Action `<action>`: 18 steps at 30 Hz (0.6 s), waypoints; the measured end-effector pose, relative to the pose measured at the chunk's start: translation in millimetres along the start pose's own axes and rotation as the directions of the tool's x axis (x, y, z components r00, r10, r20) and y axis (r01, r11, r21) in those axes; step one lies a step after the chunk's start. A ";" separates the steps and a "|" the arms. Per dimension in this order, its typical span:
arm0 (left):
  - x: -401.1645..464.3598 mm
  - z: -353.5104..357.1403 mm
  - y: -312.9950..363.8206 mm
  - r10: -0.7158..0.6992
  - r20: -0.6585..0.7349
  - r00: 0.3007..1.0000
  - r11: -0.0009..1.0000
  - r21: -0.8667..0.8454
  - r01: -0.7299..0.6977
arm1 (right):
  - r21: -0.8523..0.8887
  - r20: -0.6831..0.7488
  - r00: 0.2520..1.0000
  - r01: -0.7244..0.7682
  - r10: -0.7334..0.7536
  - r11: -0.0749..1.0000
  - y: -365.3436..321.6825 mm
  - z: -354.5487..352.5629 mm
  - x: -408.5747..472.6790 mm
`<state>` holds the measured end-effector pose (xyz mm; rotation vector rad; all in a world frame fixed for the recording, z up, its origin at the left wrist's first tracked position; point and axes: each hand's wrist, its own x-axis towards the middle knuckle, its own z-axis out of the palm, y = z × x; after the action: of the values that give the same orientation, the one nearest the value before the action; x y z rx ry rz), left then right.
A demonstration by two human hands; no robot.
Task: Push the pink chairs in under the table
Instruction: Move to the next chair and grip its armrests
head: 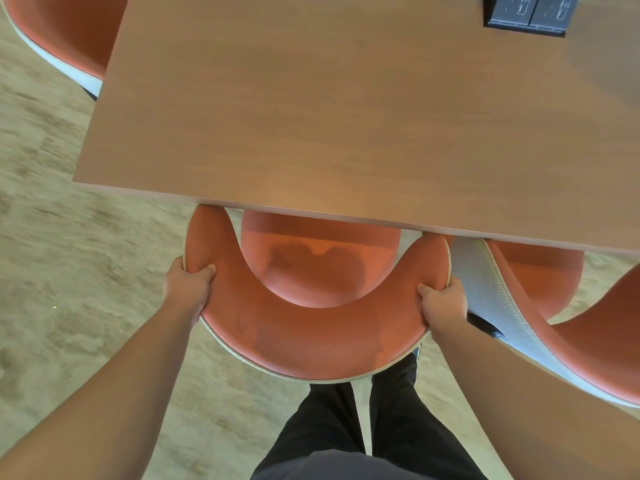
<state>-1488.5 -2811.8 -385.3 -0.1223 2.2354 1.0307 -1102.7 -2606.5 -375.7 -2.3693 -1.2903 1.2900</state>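
three pink chairs in view, one table, two hands. far left: pink upholstered chair with pale woven outer shell [65,36], partly hidden by the table's left edge. brown wood-grain table top [311,109] fills the upper frame. left hand [188,282] grips the left wing of the middle pink curved-back chair [304,337], thumb on the inner pink face, fingers wrapped round the outer edge. this chair's round seat runs partly under the near table edge; both wing tips reach that edge. right hand [443,303] grips the right wing the same way. right: third pink chair with grey woven back [540,306], just beside the middle one, seat partly under the table. top right: dark grey recessed socket box [530,12], markings too small to read. beige mottled carpet [52,254]; black trousers [346,427] below.
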 end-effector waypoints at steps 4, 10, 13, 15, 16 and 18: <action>-3.5 9.6 5.1 0.009 0.005 1.000 1.000 0.015 -0.009 | -0.012 -0.007 1.000 -0.003 0.003 1.000 1.0 -4.4 4.4; -6.5 19.6 10.5 0.034 -0.001 0.999 0.999 0.029 -0.034 | -0.061 -0.017 1.000 0.000 -0.001 0.998 -7.1 -9.3 13.7; -11.2 25.9 10.0 0.030 0.013 0.999 1.000 0.006 -0.030 | -0.062 -0.014 1.000 0.008 -0.009 0.998 -11.8 -15.6 20.1; -12.2 28.2 10.3 0.031 0.018 0.999 0.999 0.016 -0.032 | -0.067 -0.017 1.000 0.009 -0.010 0.998 -12.8 -17.4 22.3; -11.6 28.4 9.7 0.035 0.015 0.999 0.999 0.021 -0.035 | -0.073 -0.018 1.000 0.012 -0.013 0.997 -12.6 -17.7 22.5; -10.1 29.7 8.9 0.044 0.018 0.999 0.998 0.032 -0.045 | -0.092 -0.022 1.000 0.013 -0.015 0.996 -11.7 -18.2 23.4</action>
<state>-1468.0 -2786.5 -387.3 -0.0495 2.2471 1.0154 -1090.2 -2577.3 -373.0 -2.4239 -1.3860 1.2221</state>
